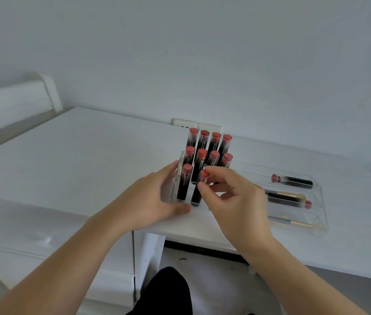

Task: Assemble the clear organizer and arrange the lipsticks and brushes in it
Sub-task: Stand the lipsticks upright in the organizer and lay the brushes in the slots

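A clear organizer point(178, 178) stands on the white desk point(89, 155) with several black lipsticks with red tops point(214, 144) upright in its slots. My left hand point(155, 196) holds the organizer's left front corner, fingers along its side and thumb at its base. My right hand point(232, 196) pinches the red top of one lipstick point(197, 194) standing in the front row. To the right lies a clear tray point(316, 214) holding two lipsticks point(292, 181) and makeup brushes point(291, 196).
A white wall rises behind the desk, with a wall socket point(197, 126) right behind the organizer. A white bed frame point(20, 103) sits at the far left. A lower white cabinet point(54, 235) adjoins the desk at the front left.
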{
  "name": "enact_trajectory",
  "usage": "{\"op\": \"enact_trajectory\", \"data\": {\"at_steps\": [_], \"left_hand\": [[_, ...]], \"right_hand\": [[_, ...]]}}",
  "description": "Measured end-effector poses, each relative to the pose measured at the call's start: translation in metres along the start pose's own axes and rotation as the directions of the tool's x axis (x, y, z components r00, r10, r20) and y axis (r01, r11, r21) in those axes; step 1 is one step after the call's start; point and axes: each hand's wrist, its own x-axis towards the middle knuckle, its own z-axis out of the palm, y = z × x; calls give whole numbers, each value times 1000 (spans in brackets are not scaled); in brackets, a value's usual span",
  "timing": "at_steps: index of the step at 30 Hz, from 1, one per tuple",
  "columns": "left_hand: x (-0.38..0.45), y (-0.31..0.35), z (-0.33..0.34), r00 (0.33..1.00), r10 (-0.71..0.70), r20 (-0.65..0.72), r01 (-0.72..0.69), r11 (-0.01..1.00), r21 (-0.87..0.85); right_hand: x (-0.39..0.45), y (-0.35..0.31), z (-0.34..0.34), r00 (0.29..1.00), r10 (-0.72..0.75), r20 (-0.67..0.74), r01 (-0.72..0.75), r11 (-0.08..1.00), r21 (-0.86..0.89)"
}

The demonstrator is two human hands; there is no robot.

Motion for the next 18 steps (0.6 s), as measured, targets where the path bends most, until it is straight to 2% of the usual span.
{"op": "enact_trajectory", "data": {"at_steps": [18], "left_hand": [[-3,2,4,999,43,-31,-41,998,51]], "right_hand": [[0,4,12,998,-70,-7,69,995,-75]]}}
